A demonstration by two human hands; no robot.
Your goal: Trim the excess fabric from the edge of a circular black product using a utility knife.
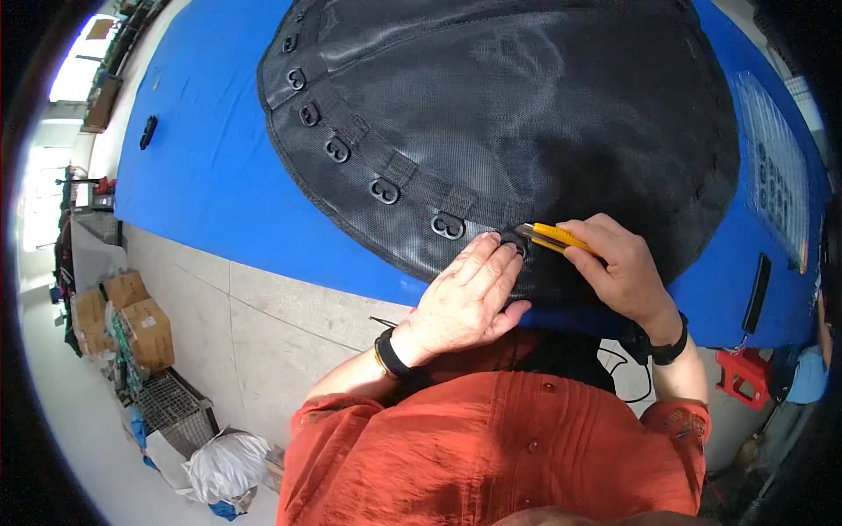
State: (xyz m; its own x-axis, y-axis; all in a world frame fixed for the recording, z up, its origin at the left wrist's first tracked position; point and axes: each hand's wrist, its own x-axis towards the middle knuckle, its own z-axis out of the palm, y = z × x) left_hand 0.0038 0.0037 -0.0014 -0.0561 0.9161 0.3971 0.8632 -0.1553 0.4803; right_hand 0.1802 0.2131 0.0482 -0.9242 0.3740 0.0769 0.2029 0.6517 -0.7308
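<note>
A large black mesh fabric piece [526,105] with a rounded edge lies spread over the blue-covered table [202,175]. Along its curved border runs a webbing strip carrying several black plastic buckles [384,190]. My left hand [469,298] rests flat on the near border, fingers stretched out, its fingertips at one buckle [517,245] and partly hiding it. In my right hand [623,267] is a yellow utility knife [554,236], gripped with the fingers closed. Its blade tip points left and meets the webbing just beyond my left fingertips; whether it cuts in cannot be seen.
On the table's right lie a clear plastic sheet or bag [776,175] and a black strip [758,294]. A small black object [148,131] sits at the left. Around the floor are a red stool [744,377], cardboard boxes [145,329], a wire cage [175,408] and a white sack [226,469].
</note>
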